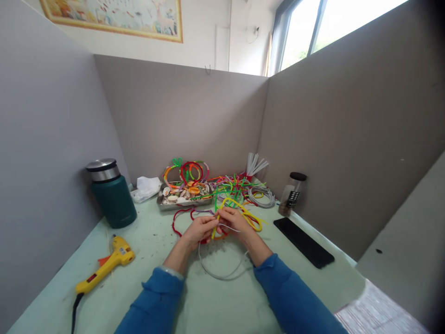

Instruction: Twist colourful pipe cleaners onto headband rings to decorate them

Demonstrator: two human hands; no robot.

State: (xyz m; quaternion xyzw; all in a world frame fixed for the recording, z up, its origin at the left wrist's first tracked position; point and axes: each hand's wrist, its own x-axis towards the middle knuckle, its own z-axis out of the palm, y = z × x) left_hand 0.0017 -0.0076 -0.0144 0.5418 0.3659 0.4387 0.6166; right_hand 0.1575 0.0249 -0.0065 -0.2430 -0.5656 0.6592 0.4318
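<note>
My left hand (199,230) and my right hand (235,223) meet over the middle of the table, fingers pinched close together. Between them is a yellow pipe cleaner (233,201), looping up and over past the right fingers. A thin grey wire hoop (222,278) hangs from the same grip, its lower curve below my hands. The fingers hide exactly where pipe cleaner and wire meet. Just behind my left hand, a dark red pipe cleaner (176,226) curls on the table. More yellow strands (256,224) lie beside my right hand.
Behind sit a metal tray (167,207) of shells, colourful wrapped hoops (191,172), piled pipe cleaners (232,185) and a grey wire coil (266,198). Left are a green flask (114,199) and yellow glue gun (104,269). Right are a bottle (291,195) and black slab (303,242). Partitions surround the table.
</note>
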